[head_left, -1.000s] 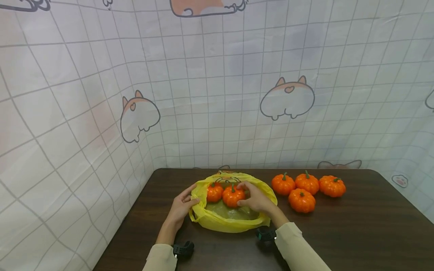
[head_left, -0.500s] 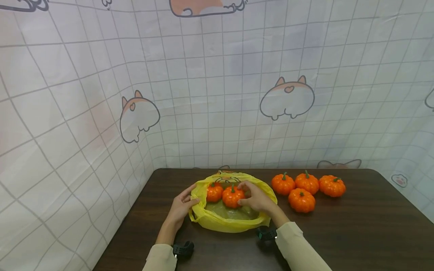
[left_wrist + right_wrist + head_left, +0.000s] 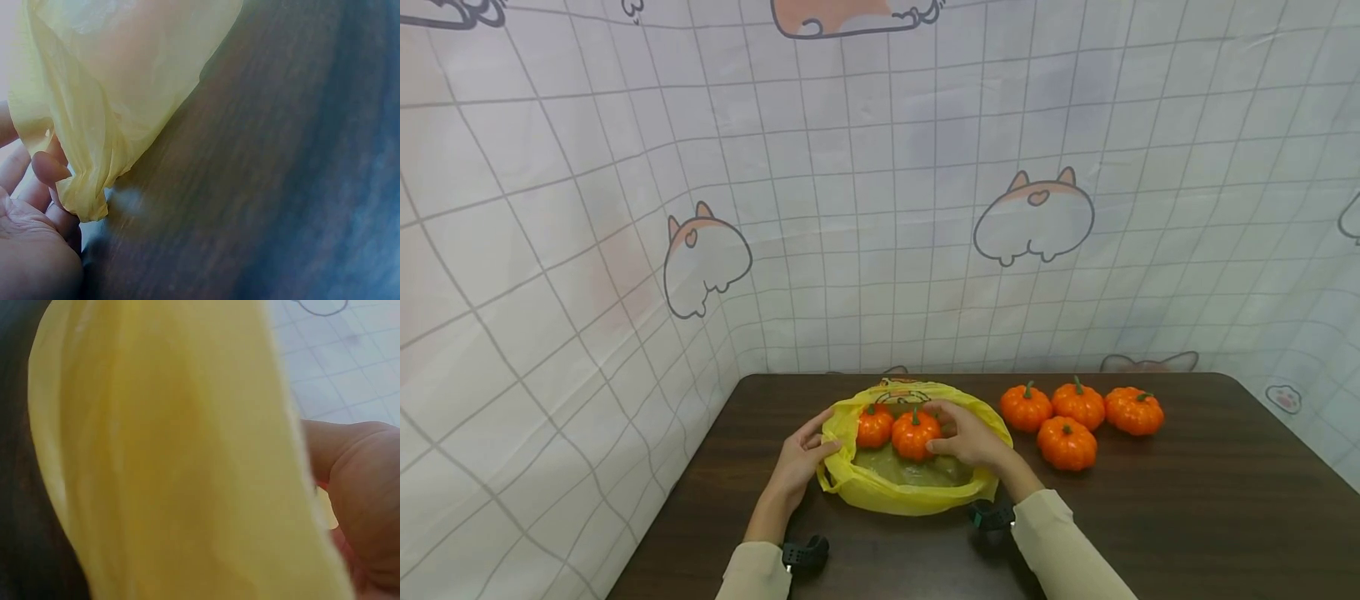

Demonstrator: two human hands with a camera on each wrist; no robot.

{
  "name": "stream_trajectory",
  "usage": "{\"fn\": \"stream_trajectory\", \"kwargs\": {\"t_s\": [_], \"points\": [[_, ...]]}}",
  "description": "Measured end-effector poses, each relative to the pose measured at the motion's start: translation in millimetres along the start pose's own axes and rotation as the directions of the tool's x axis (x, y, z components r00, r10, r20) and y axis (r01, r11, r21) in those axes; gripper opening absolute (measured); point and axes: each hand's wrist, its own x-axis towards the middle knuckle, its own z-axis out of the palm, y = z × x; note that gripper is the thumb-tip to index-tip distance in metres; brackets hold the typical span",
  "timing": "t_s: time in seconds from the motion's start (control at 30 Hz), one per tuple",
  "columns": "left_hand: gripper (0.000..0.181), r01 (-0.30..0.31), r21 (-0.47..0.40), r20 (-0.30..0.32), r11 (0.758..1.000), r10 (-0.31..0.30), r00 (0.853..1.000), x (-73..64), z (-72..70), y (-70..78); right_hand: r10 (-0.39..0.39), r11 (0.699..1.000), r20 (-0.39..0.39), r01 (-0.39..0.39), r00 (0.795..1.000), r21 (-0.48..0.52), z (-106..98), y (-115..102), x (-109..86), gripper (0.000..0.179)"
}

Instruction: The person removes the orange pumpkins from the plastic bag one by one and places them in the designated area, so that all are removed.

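A yellow plastic bag point(image 3: 910, 498) lies on the table with its mouth spread open. Inside it two small orange pumpkins with green stems sit side by side, a left pumpkin point(image 3: 874, 427) and a right pumpkin point(image 3: 914, 437). My left hand point(image 3: 801, 458) pinches the bag's left edge between thumb and fingers; the left wrist view shows gathered yellow plastic point(image 3: 87, 187) at the fingertips. My right hand point(image 3: 967, 437) reaches over the bag's right rim and holds the right pumpkin from its right side. In the right wrist view the bag's wall hides most of that hand point(image 3: 369, 494).
Several more orange pumpkins point(image 3: 1067, 443) stand in a cluster on the dark wooden table point(image 3: 1195, 508), right of the bag. A white grid-patterned cloth point(image 3: 880, 275) with cartoon dogs hangs behind the table and along its left side.
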Motion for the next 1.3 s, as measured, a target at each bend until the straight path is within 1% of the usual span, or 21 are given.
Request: {"fn": "stream_trajectory", "kwargs": {"t_s": [0.2, 0.33, 0.53, 0.73, 0.8, 0.97, 1.3], "points": [[0.062, -0.009, 0.007, 0.01, 1.0, 0.008, 1.0, -2.7, 0.3, 2.1, -0.025, 1.0, 0.052, 0.025, 0.998, -0.004, -6, -4, -1.9, 0.06], [0.062, -0.006, 0.009, 0.008, 1.0, 0.006, 1.0, -4.1, 0.4, 3.5, -0.029, 1.0, 0.065, 0.029, 0.997, 0.005, -9, -9, -3.3, 0.059], [0.063, 0.002, 0.01, 0.008, 1.0, -0.003, 1.0, -3.4, -0.2, 2.1, -0.024, 1.0, 0.054, 0.024, 0.998, 0.004, -15, -18, -6.2, 0.059], [0.063, -0.005, 0.011, 0.01, 1.0, 0.005, 1.0, -2.2, -0.8, 0.4, 0.026, 0.998, 0.051, -0.028, 0.998, 0.047, -21, -24, -9.9, 0.06], [0.063, -0.008, 0.011, 0.011, 1.0, 0.008, 1.0, -1.9, -0.8, 0.0, 0.034, 0.998, 0.037, -0.035, 0.999, 0.042, -23, -25, -11.2, 0.06], [0.063, -0.016, 0.012, 0.012, 1.0, 0.016, 1.0, -2.4, -0.9, 0.0, 0.02, 0.999, 0.022, -0.021, 1.0, 0.035, -29, -26, -14.8, 0.06], [0.062, -0.004, 0.002, 0.013, 1.0, 0.004, 1.0, -1.9, -0.8, -0.9, 0.018, 0.999, 0.01, -0.018, 1.0, 0.048, -38, -25, -22.5, 0.059]]}}
